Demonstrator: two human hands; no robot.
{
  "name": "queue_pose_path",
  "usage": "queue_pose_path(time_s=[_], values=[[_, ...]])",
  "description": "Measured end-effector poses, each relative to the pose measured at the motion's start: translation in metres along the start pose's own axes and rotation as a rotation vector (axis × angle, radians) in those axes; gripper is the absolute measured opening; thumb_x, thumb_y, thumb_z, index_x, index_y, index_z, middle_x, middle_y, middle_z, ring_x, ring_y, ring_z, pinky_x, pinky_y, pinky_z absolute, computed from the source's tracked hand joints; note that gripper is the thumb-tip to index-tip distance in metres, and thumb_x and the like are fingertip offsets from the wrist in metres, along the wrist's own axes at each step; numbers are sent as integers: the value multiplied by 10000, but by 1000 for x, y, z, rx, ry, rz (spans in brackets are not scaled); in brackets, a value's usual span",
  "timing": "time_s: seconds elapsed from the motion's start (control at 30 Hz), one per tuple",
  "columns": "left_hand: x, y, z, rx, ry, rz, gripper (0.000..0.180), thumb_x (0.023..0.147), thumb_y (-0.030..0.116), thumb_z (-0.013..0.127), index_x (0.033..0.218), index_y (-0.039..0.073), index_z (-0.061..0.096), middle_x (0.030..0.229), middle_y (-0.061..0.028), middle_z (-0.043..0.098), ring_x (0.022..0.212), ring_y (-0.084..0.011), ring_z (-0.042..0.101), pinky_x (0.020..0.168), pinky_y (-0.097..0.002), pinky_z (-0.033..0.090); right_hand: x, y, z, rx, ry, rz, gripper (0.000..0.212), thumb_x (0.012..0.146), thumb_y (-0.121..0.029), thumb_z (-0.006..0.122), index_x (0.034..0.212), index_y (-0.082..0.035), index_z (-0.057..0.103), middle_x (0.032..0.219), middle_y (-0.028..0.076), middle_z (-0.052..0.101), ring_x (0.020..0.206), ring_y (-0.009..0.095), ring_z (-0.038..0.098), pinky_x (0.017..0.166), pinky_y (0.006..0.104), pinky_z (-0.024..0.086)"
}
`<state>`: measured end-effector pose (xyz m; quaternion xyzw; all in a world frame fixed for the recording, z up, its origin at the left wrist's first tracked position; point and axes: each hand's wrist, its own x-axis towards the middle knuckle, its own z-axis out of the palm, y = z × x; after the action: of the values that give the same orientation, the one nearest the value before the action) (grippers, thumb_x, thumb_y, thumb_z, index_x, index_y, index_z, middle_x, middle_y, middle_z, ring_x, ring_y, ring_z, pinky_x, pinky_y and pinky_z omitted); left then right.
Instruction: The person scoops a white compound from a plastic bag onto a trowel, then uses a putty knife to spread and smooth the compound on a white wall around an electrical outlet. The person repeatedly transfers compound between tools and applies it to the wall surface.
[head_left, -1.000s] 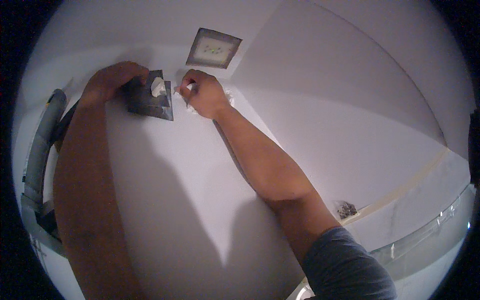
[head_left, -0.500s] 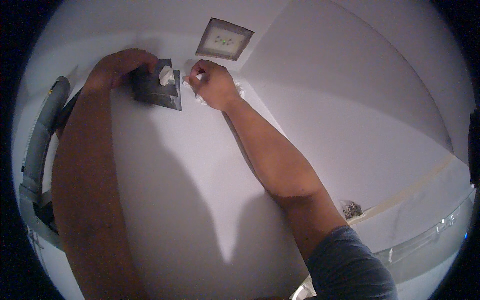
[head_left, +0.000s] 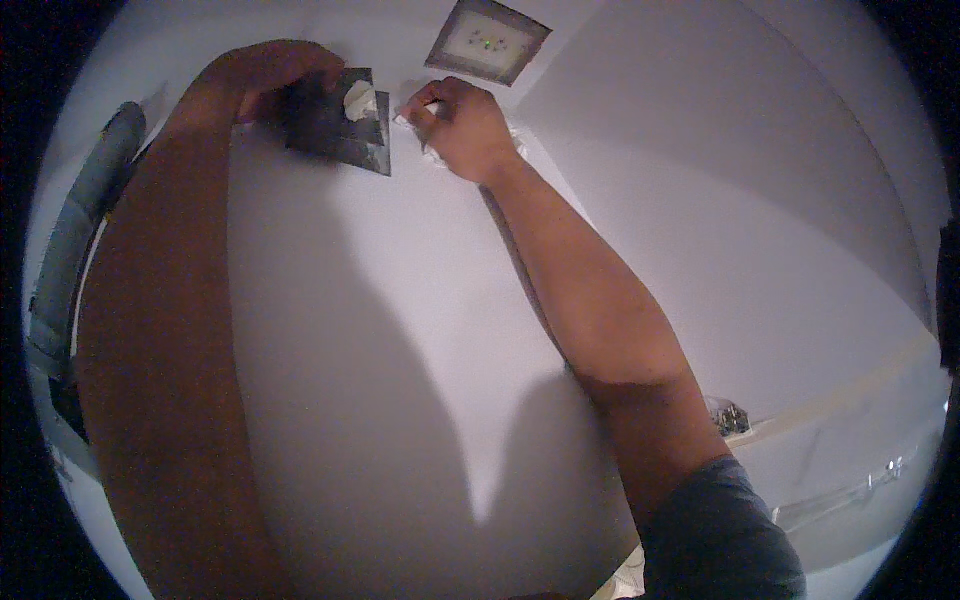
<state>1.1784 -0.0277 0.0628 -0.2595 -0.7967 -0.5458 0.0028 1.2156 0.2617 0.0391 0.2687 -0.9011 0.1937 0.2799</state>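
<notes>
From here I see the left hand [head_left: 290,65] firmly gripping dark scraper blades [head_left: 330,112], putty lump [head_left: 361,101] near their right edge, presumably for easy reach by the curled right hand [head_left: 468,128], contents unclear.

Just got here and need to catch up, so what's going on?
A person's left hand holds dark flat plates, one overlapping the other, with a pale lump on them. The right hand, fingers curled, is at a pale wall beside white material; whether it grips anything is unclear. A square-framed panel sits just above that hand in view.
</notes>
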Motion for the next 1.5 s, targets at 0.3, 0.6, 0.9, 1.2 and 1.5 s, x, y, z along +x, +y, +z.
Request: queue_pose_path(time_s=[0.3, 0.6, 0.9, 1.2, 1.5], values=[[4, -1, 2, 2, -10, 2, 209, 873, 260, 635, 969, 82, 688, 1013, -29, 684, 852, -187, 634, 789, -329, 525, -3, 1, -4, -6, -36, 53, 288, 910, -374, 682, 987, -110, 765, 1017, 173, 713, 919, 383, 692, 864, 471, 551], [-2, -13, 0, -13, 23, -8, 214, 892, 238, 620, 1003, 66, 681, 1017, -45, 690, 853, -200, 654, 789, -333, 547, -9, 3, -4, -47, -20, 64, 275, 882, -348, 688, 908, -80, 746, 959, 152, 736, 898, 405, 701, 847, 480, 572], [2, -15, -46, 67, 217, 67, 220, 910, 215, 605, 1037, 49, 674, 1021, -61, 696, 854, -213, 674, 789, -337, 568, 24, 23, 9, -365, 30, -8, 308, 998, -236, 546, 1127, 4, 689, 1167, 229, 699, 1059, 419, 681, 919, 498, 546], [38, -23, -63, -773, -163, -329, 441, 908, 164, 622, 1295, -45, 619, 1222, -153, 709, 1103, -283, 698, 1028, -408, 545, 42, -14, 6, -32, -24, 336, 229, 932, -173, 607, 1042, -3, 712, 1112, 213, 714, 1063, 387, 701, 933, 517, 554], [34, -29, -52, -850, -211, -145, 561, 986, 84, 608, 1487, -84, 417, 1490, -190, 536, 1388, -304, 524, 1209, -438, 386, 54, -6, 9, 114, 63, 402, 250, 886, -143, 603, 1042, 16, 717, 1153, 227, 703, 1088, 408, 687, 983, 524, 525]])
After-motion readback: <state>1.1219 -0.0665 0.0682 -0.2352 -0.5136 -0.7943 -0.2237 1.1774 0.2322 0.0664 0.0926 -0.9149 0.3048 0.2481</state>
